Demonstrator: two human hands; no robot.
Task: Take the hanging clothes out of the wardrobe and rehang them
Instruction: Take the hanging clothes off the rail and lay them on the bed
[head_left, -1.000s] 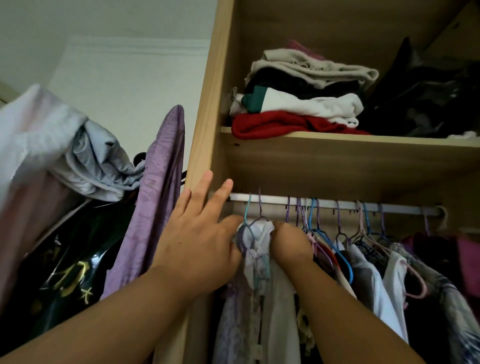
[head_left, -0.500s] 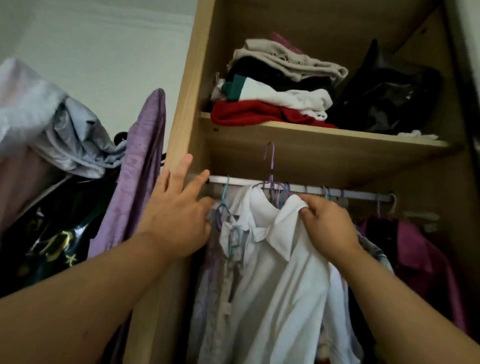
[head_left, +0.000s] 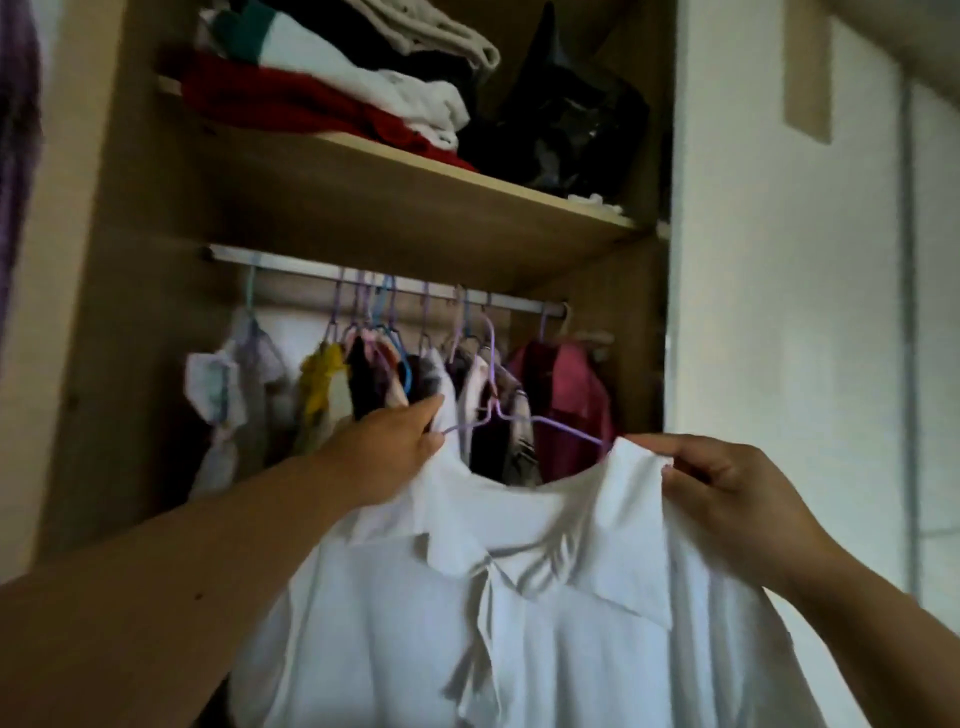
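Light-wood wardrobe (head_left: 98, 312), front open. Upper shelf (head_left: 415, 202) carries a stack of folded clothes (head_left: 337, 78) on its left part and a glossy black bag (head_left: 571, 119) just beside it on the right. Metal rail (head_left: 291, 261) runs under the shelf. White wall (head_left: 779, 338) to the right of the wardrobe. Purple fabric (head_left: 18, 156) at the left edge. Light is dim and soft.

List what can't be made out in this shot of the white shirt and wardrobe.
Head view only.
- White shirt: lower part cut off by the bottom edge.
- Purple hanger: both ends hidden inside the shirt.
- Left hand: fingertips hidden behind the shirt.
- Folded clothes on the shelf: top cut off by the upper edge, blurred.
- Hanging clothes: lower parts hidden behind the shirt.
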